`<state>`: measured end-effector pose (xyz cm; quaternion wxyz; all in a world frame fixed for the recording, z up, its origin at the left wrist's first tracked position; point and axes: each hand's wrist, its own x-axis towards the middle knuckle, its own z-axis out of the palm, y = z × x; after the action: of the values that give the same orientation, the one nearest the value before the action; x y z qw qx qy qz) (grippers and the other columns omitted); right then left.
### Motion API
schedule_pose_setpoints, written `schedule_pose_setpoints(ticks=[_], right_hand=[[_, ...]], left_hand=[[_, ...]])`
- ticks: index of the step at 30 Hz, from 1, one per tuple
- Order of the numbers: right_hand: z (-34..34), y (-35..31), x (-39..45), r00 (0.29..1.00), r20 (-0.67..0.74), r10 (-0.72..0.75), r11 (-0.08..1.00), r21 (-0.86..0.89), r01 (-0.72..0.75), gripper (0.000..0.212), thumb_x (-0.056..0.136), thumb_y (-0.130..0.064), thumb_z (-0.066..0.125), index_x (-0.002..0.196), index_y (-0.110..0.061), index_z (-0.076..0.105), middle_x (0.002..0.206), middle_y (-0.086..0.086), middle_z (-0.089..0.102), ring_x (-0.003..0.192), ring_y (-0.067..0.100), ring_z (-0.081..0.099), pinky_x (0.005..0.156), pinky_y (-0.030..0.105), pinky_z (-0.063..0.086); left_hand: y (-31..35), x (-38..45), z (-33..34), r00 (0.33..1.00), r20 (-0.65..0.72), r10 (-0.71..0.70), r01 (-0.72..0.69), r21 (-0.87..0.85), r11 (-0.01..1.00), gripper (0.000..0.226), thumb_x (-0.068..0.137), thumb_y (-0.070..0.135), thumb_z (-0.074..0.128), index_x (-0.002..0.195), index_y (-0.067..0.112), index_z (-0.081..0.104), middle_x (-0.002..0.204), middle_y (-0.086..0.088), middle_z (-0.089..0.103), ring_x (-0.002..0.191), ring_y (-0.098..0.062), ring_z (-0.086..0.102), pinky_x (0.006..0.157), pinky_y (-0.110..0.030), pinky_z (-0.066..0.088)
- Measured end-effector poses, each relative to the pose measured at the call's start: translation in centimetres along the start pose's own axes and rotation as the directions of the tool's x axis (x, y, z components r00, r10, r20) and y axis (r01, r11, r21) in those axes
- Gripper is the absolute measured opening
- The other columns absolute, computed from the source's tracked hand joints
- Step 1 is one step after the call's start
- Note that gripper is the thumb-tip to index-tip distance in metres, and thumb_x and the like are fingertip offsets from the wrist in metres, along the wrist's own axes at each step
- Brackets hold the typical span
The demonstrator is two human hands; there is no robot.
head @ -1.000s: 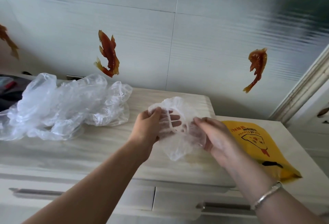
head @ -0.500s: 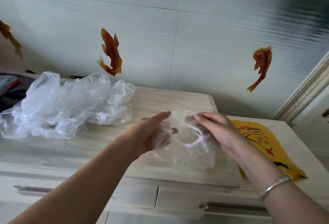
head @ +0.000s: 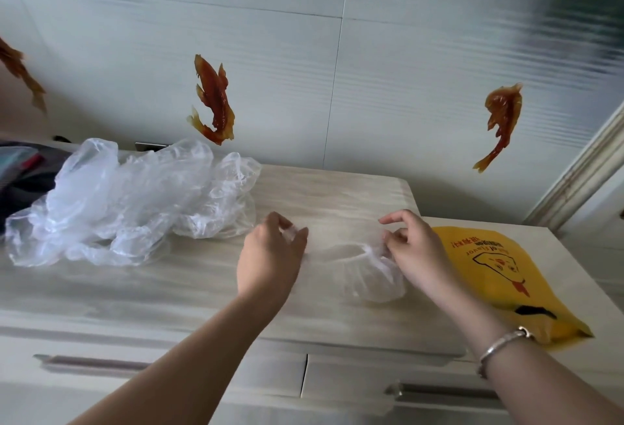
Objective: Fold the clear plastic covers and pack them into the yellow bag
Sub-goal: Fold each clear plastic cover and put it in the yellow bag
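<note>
A clear plastic cover (head: pixel 364 272) with an elastic rim lies stretched flat on the light wooden cabinet top (head: pixel 169 289). My left hand (head: pixel 270 255) pinches its left edge and my right hand (head: pixel 415 252) pinches its right edge, pulling it wide between them. The yellow bag (head: pixel 499 276) with red print lies flat just right of my right hand, on a lower white surface. A loose heap of more clear plastic covers (head: pixel 128 201) sits at the left of the cabinet top.
A tiled wall with orange fish stickers (head: pixel 212 100) rises right behind the cabinet. Dark items (head: pixel 23 171) sit at the far left behind the heap. Drawer handles (head: pixel 439 391) run along the cabinet front below. A door frame (head: pixel 591 161) stands at the right.
The cover was held up bunched between both hands; they lowered it onto the cabinet top and moved apart, stretching it wide.
</note>
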<state>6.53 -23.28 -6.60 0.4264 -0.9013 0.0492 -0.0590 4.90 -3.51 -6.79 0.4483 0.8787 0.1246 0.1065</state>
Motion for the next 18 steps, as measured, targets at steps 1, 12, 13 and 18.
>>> schedule_pose_setpoints(ticks=[1,12,13,18], right_hand=[[0.1,0.4,0.1,1.0,-0.01,-0.006,0.998,-0.06,0.005,0.015,0.095,-0.014,0.054,0.107,-0.021,0.057,0.084,0.001,0.067,0.07,0.01,0.06,0.055,0.02,0.04],[1.4,-0.1,-3.5,0.867,0.277,-0.413,0.799,-0.346,0.492,0.04,0.101,-0.018,0.043,0.141,-0.021,0.044,0.147,-0.009,0.042,0.134,0.003,0.037,0.106,0.009,0.02],[1.6,0.0,-3.8,0.85,0.337,-0.406,0.789,-0.341,0.512,0.044,0.102,-0.022,0.041,0.146,-0.023,0.037,0.152,-0.01,0.034,0.139,0.003,0.029,0.108,0.009,0.015],[1.5,1.8,-3.6,0.785,0.569,-0.246,0.746,-0.407,0.528,0.077,0.093,-0.062,0.02,0.153,-0.023,-0.007,0.157,-0.015,-0.009,0.142,-0.004,-0.009,0.117,0.017,0.0]], left_hand=[[-0.3,-0.3,0.2,0.999,0.041,-0.004,-0.001,0.102,0.995,0.028,0.089,0.042,0.059,0.102,0.018,0.052,0.087,0.001,0.062,0.084,-0.024,0.061,0.066,-0.031,0.044],[-1.9,-0.6,0.0,0.773,0.294,0.562,-0.634,0.372,0.678,0.038,0.095,0.025,0.047,0.131,0.016,0.052,0.133,0.005,0.052,0.125,-0.02,0.044,0.103,-0.033,0.038],[-2.5,-0.4,0.3,0.72,0.352,0.598,-0.693,0.337,0.637,0.037,0.093,0.025,0.045,0.125,0.014,0.059,0.127,0.002,0.06,0.122,-0.02,0.051,0.101,-0.035,0.044],[-4.6,-0.5,0.9,0.638,0.579,0.508,-0.753,0.33,0.569,0.081,0.083,0.06,0.01,0.147,0.016,0.034,0.155,-0.001,0.03,0.143,-0.012,0.026,0.116,-0.027,0.017]])
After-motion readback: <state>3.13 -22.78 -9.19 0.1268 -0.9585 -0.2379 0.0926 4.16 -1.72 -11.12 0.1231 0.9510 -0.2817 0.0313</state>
